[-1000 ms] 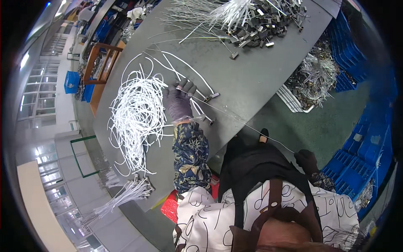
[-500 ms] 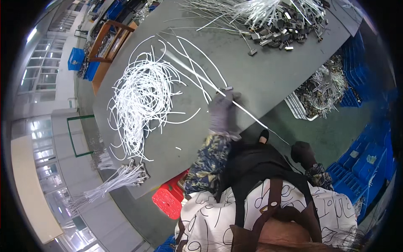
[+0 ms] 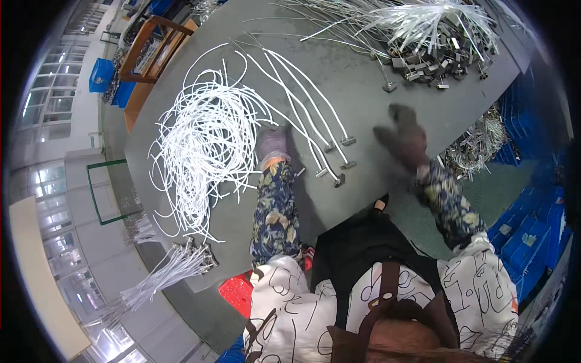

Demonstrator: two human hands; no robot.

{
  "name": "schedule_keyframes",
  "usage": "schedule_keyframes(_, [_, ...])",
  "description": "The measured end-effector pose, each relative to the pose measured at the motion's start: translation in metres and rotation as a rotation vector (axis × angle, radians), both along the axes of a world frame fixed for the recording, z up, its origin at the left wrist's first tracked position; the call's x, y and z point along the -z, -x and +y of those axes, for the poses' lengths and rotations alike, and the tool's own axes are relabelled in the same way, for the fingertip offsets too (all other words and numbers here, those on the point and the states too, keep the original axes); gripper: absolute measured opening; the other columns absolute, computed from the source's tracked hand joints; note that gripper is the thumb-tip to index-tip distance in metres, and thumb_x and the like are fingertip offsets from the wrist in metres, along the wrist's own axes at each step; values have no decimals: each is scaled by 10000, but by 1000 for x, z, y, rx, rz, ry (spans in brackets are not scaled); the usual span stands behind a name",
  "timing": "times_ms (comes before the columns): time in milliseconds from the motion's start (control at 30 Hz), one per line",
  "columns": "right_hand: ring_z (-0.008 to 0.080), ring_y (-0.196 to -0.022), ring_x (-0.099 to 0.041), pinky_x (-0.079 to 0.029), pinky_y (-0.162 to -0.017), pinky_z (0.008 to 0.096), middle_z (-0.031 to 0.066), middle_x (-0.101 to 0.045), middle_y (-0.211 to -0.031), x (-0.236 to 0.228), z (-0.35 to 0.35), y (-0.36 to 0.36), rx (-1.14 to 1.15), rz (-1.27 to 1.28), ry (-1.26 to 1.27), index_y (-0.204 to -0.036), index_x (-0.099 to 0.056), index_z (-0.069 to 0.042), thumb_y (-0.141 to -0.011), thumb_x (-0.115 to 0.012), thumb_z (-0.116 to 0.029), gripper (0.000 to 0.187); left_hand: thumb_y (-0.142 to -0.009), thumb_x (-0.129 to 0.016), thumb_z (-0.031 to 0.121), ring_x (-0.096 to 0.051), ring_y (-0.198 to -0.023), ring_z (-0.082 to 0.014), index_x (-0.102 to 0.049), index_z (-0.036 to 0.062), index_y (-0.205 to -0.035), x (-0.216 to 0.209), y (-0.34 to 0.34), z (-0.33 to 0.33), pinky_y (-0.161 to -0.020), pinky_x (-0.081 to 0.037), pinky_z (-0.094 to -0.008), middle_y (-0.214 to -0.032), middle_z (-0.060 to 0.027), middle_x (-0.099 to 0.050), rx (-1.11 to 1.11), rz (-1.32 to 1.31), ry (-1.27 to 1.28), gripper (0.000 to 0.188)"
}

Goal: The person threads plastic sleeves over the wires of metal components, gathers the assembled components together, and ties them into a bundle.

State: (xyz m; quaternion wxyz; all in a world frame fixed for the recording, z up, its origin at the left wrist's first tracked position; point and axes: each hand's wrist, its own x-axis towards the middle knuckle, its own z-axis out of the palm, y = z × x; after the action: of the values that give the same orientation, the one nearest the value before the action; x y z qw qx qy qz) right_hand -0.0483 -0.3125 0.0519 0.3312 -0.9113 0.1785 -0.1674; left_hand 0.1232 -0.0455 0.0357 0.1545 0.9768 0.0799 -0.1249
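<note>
Two gloved hands over a flat grey worktop (image 3: 363, 78)
The purple-grey-gloved left hand (image 3: 273, 144) is at the right edge of a tangled pile of thin white tubes (image 3: 206, 139); its grip cannot be told. The blurred, dark-gloved right hand (image 3: 405, 139) is released, fingers apart, right of small grey metal connectors (image 3: 348, 140).

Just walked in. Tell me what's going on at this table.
At a grey table, the person's gloved left hand is at the right edge of a pile of thin white tubes; whether it grips any is hidden. The gloved right hand, blurred, is over the table with its fingers spread. Between the hands lie several white-sleeved wires with small metal ends, and a heap of metal-ended wires lies at the far right.
</note>
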Motion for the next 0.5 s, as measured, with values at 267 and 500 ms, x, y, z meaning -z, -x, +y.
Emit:
schedule_keyframes(267, [292, -898, -581, -474, -782, 382, 144, -581, -966, 56, -61, -67, -75, 61, 219, -944, -606, -43, -787, -632, -197, 221, -836, -600, 278, -568, -586, -200, -637, 41, -949, 34, -1, 48, -511, -473, -304, -737, -102, -609, -299, 455, 1037, 265])
schedule_keyframes(500, [174, -729, -593, -476, -668, 279, 86, -607, -870, 28, -32, 34, -40, 93, -628, -865, -613, -19, -802, -631, -148, 145, -871, -598, 223, -572, -701, -144, -560, 32, -1031, -3, 126, -32, -621, -490, -250, -843, -75, -583, 50, 454, 1501, 252])
